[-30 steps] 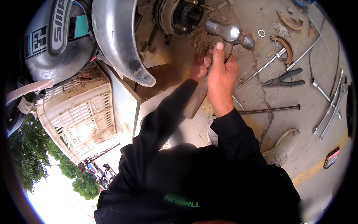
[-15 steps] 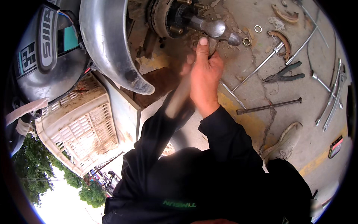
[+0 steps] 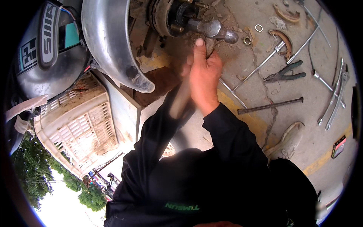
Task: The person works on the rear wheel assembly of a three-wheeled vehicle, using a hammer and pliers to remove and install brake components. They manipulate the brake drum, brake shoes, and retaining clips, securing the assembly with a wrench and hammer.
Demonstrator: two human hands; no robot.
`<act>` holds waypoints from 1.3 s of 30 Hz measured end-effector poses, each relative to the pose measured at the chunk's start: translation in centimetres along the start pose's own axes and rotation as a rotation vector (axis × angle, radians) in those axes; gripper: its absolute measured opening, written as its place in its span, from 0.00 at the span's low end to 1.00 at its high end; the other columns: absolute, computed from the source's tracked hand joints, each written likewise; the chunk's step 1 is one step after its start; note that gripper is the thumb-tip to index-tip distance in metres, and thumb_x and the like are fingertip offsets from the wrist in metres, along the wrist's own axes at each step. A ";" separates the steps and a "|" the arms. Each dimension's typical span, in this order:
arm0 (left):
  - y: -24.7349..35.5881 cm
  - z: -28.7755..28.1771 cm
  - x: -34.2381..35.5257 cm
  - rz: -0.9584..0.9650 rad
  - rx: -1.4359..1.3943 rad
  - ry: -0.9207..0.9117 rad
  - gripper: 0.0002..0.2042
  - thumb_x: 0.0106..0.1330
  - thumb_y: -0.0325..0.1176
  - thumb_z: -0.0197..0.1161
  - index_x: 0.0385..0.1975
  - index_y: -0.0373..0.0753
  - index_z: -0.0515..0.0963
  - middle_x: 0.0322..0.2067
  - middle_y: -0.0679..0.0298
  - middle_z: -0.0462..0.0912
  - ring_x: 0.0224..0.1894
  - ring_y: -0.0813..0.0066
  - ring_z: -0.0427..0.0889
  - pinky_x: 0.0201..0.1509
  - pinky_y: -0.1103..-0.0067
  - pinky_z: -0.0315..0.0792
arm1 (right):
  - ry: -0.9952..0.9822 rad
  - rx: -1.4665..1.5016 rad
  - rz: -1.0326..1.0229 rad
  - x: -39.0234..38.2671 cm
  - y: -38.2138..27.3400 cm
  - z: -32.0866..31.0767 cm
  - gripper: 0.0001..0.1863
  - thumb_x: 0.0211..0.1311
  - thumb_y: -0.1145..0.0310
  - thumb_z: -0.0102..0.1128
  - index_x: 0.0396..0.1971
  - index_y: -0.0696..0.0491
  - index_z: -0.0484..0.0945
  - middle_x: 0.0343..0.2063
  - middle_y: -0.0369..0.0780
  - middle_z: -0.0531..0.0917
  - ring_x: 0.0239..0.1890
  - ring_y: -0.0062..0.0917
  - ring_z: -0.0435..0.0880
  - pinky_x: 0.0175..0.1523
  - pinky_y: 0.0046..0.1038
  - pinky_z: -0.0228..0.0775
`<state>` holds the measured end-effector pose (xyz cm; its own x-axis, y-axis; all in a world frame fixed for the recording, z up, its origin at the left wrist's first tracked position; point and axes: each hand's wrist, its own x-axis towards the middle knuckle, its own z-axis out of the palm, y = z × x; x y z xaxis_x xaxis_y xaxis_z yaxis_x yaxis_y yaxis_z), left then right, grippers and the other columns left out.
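Observation:
My right hand (image 3: 205,75) is closed around the short handle of a ball-peen hammer (image 3: 210,28), its thumb lying along the handle just below the steel head. The head lies sideways at the end of a dirty wheel hub (image 3: 162,19) with several studs; whether they touch I cannot tell. My left hand (image 3: 186,70) is behind the right one, below the hub, blurred and mostly covered, so what its fingers do is hidden. A grey metal fender (image 3: 109,41) curves down left of the hands. Close by on the floor lie a nut (image 3: 247,40) and a washer (image 3: 258,28).
Brake shoes (image 3: 286,44), pliers (image 3: 285,72), a T-handle wrench (image 3: 257,68), a dark rod (image 3: 272,106) and wrenches (image 3: 334,98) lie on cracked concrete to the right. A dirty white plastic crate (image 3: 81,128) stands left. My shoe (image 3: 289,142) is at lower right.
The hammer head and my right hand have shifted slightly left, toward the hub. The whole view has also drifted a little. Both grips look unchanged.

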<state>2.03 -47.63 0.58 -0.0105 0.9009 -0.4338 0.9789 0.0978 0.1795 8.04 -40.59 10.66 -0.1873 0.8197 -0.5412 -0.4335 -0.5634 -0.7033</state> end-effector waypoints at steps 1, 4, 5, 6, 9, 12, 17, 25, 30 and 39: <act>-0.1 0.0 0.2 -0.005 0.008 -0.003 0.32 0.64 0.49 0.58 0.66 0.41 0.61 0.67 0.55 0.61 0.69 0.60 0.60 0.70 0.58 0.55 | 0.022 0.033 -0.012 -0.2 -0.1 0.2 0.20 0.73 0.52 0.51 0.31 0.55 0.69 0.19 0.34 0.72 0.16 0.18 0.72 0.20 0.23 0.66; -0.1 0.2 1.3 0.002 0.032 -0.016 0.33 0.64 0.50 0.58 0.66 0.41 0.61 0.68 0.56 0.61 0.70 0.60 0.59 0.71 0.58 0.55 | 0.038 -0.002 -0.039 0.0 -0.8 0.1 0.19 0.72 0.53 0.53 0.30 0.55 0.70 0.18 0.33 0.72 0.16 0.18 0.73 0.21 0.23 0.67; -0.1 0.4 1.9 0.007 0.048 -0.021 0.33 0.64 0.50 0.58 0.66 0.41 0.61 0.68 0.56 0.60 0.70 0.60 0.59 0.71 0.58 0.54 | 0.011 -0.057 -0.030 0.5 -1.0 -0.3 0.19 0.72 0.53 0.54 0.30 0.55 0.70 0.18 0.33 0.72 0.16 0.18 0.73 0.21 0.23 0.68; -0.3 0.4 2.6 0.014 0.075 -0.031 0.33 0.64 0.51 0.58 0.67 0.41 0.61 0.68 0.56 0.60 0.71 0.60 0.59 0.71 0.58 0.54 | -0.012 -0.111 -0.023 1.0 -1.4 -0.8 0.19 0.71 0.53 0.54 0.30 0.55 0.70 0.18 0.33 0.72 0.16 0.18 0.73 0.22 0.23 0.68; -1.7 1.2 4.8 0.003 0.178 -0.065 0.34 0.64 0.51 0.58 0.67 0.42 0.60 0.69 0.56 0.60 0.71 0.60 0.58 0.72 0.58 0.53 | -0.230 -0.282 -0.022 2.8 -4.2 -4.3 0.19 0.70 0.55 0.57 0.30 0.56 0.71 0.18 0.33 0.72 0.16 0.17 0.72 0.21 0.22 0.67; -0.8 1.0 5.1 0.027 0.238 0.124 0.35 0.63 0.52 0.62 0.66 0.41 0.62 0.69 0.56 0.60 0.72 0.59 0.56 0.73 0.57 0.52 | -0.451 -0.690 -0.070 4.8 -12.0 -11.1 0.18 0.69 0.56 0.59 0.29 0.56 0.72 0.17 0.32 0.71 0.15 0.16 0.71 0.22 0.21 0.66; 8.0 -1.8 5.3 0.380 0.158 0.264 0.14 0.60 0.39 0.65 0.40 0.38 0.76 0.38 0.57 0.79 0.45 0.59 0.80 0.53 0.65 0.71 | -0.396 -1.869 -0.189 1.0 -28.5 -22.8 0.17 0.67 0.59 0.59 0.28 0.59 0.72 0.14 0.39 0.67 0.17 0.24 0.67 0.25 0.30 0.63; 21.8 3.8 5.4 0.710 -0.257 0.122 0.18 0.54 0.36 0.68 0.39 0.34 0.70 0.33 0.56 0.78 0.35 0.58 0.82 0.35 0.68 0.76 | 0.023 -1.604 0.198 -9.9 -29.2 -41.8 0.11 0.64 0.68 0.61 0.25 0.56 0.71 0.14 0.32 0.69 0.12 0.14 0.65 0.17 0.22 0.57; 22.9 6.3 6.8 0.646 -0.158 0.084 0.14 0.54 0.31 0.63 0.36 0.31 0.69 0.26 0.52 0.76 0.28 0.56 0.82 0.30 0.66 0.76 | 0.072 -1.190 0.338 -10.8 -23.4 -42.1 0.13 0.68 0.64 0.58 0.26 0.54 0.69 0.15 0.29 0.67 0.13 0.13 0.66 0.17 0.19 0.60; 19.8 -6.4 4.2 0.334 -0.647 -0.255 0.15 0.64 0.43 0.61 0.35 0.34 0.76 0.25 0.46 0.80 0.32 0.44 0.79 0.39 0.58 0.71 | -0.006 -1.123 0.175 -6.1 -28.8 -37.3 0.13 0.69 0.59 0.58 0.31 0.52 0.70 0.17 0.28 0.67 0.13 0.11 0.64 0.17 0.17 0.57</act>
<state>20.07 -39.22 7.93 0.3891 0.8085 -0.4416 0.6066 0.1359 0.7833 54.57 -33.17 17.06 -0.1728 0.7194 -0.6728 0.6341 -0.4414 -0.6349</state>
